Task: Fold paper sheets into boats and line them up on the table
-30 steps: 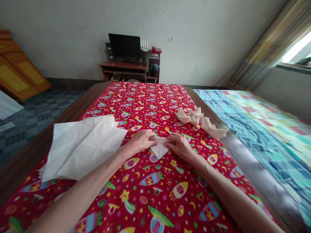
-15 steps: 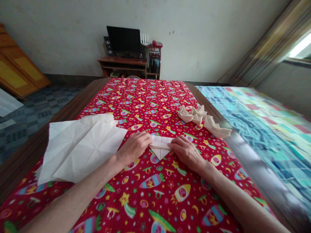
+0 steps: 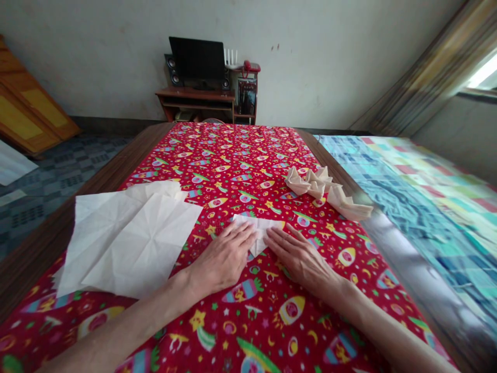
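A small folded white paper (image 3: 259, 224) lies on the red patterned cloth (image 3: 248, 326) in front of me. My left hand (image 3: 229, 254) rests flat over its left part, fingers stretched out. From the other side, my right hand (image 3: 297, 254) lies flat with its fingertips on the paper's right part. A pointed lower corner of the paper shows between the hands. Left of them is a pile of creased white sheets (image 3: 151, 238). Several folded pale paper pieces (image 3: 345, 203) stand in a row at the right.
The cloth covers a brown wooden table (image 3: 97, 191). A bed with a checked cover (image 3: 407, 191) adjoins its right side. Beyond the far end stands a desk (image 3: 194, 95) with a monitor (image 3: 197, 61). An orange cabinet (image 3: 34, 103) is at the far left.
Both hands have moved from gripping the paper's ends to lying flat on it, closer together. The fingers have straightened, and more of the paper's upper edge shows.
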The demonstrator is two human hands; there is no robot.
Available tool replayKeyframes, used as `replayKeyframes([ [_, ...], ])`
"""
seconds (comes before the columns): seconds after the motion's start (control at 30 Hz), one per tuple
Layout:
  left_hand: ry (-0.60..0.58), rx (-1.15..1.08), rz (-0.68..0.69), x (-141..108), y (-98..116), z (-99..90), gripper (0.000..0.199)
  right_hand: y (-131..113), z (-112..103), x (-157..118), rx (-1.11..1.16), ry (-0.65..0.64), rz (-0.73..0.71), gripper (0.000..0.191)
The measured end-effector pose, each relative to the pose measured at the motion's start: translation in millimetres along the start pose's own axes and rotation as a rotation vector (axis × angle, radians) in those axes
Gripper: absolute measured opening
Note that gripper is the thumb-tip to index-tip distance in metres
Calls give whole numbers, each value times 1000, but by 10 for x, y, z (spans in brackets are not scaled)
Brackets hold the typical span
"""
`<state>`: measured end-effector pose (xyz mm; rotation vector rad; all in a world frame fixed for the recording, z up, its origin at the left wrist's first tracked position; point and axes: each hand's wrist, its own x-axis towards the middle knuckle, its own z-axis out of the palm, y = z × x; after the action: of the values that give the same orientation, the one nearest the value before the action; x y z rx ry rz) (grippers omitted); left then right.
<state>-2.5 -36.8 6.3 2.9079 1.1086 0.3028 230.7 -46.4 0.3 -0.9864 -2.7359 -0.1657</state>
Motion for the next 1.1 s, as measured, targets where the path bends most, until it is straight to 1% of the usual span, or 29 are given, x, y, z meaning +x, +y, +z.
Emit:
replayKeyframes([
  [0.1,-13,-53,5,52,70,62,51,-53,2,-6,86,-28,53,52],
  [0.2,-12,-76,1,57,59,99,51,-59,9,-39,144,-45,72,59],
  [0.33,-10,-64,-22,-11,-27,98,47,-21,9,-121,156,-51,113,56],
  [0.5,1,-15,-67,-130,-135,58,47,6,0,-199,140,-41,145,54],
  [0.63,10,22,-100,-239,-193,46,46,7,20,-219,135,5,170,49],
  [0.73,44,-2,-112,-265,-246,59,44,29,38,-177,146,83,200,38],
  [0.8,117,-74,-129,-212,-300,73,37,59,49,-103,167,156,232,28],
  [0.87,236,-178,-176,-105,-370,86,29,97,65,0,177,214,274,19],
  [0.9,267,-213,-205,-40,-408,92,25,117,77,54,159,240,301,17],
  [0.93,297,-231,-235,26,-444,97,19,137,91,105,130,239,343,18],
  [0.97,285,-231,-251,87,-476,102,13,156,107,147,113,224,367,19],
  [1.0,273,-213,-249,140,-503,106,16,175,123,179,119,221,395,19],
  [1.03,257,-196,-248,183,-524,109,25,194,140,201,142,223,410,18],
  [1.07,232,-180,-242,215,-538,110,33,214,156,212,168,234,416,20],
  [1.1,209,-168,-239,239,-544,109,39,233,172,214,194,248,417,26],
])
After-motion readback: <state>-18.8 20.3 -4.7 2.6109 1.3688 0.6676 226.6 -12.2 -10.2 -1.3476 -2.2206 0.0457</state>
